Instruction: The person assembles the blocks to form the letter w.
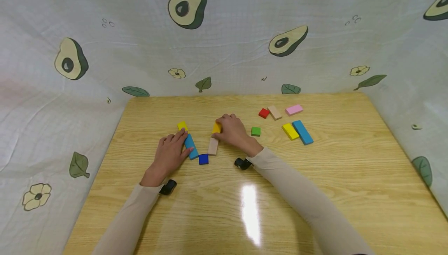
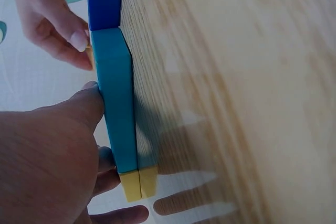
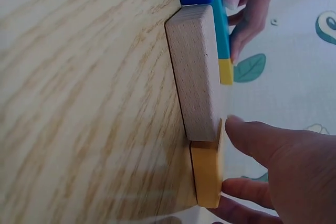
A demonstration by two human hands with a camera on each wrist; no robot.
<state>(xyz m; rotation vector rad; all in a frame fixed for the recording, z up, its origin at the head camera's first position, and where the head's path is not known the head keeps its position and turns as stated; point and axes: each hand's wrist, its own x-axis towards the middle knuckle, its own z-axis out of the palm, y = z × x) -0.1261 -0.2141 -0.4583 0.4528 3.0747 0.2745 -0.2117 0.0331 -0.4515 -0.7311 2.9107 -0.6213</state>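
In the head view, my left hand (image 1: pixel 169 154) rests on a light blue block (image 1: pixel 190 146), its index fingertip by the joint with a yellow block (image 1: pixel 182 126). The thumb lies near the light blue block's lower end. My right hand (image 1: pixel 232 130) pinches an orange-yellow block (image 1: pixel 216 128) between thumb and fingers. That block lies end to end with a pale wooden block (image 1: pixel 213 146). A small dark blue block (image 1: pixel 203 159) sits at the bottom, between the two slanting rows. The right wrist view shows the orange-yellow block (image 3: pixel 206 174) against the wooden one (image 3: pixel 194 72).
Right of my hands lie a green block (image 1: pixel 256 131), a yellow block (image 1: pixel 290 131) and a light blue block (image 1: pixel 303 132). Farther back are a red block (image 1: pixel 264 113), a wooden block (image 1: pixel 274 112) and a pink block (image 1: pixel 294 110). A printed cloth (image 1: pixel 231 53) hangs behind the table.
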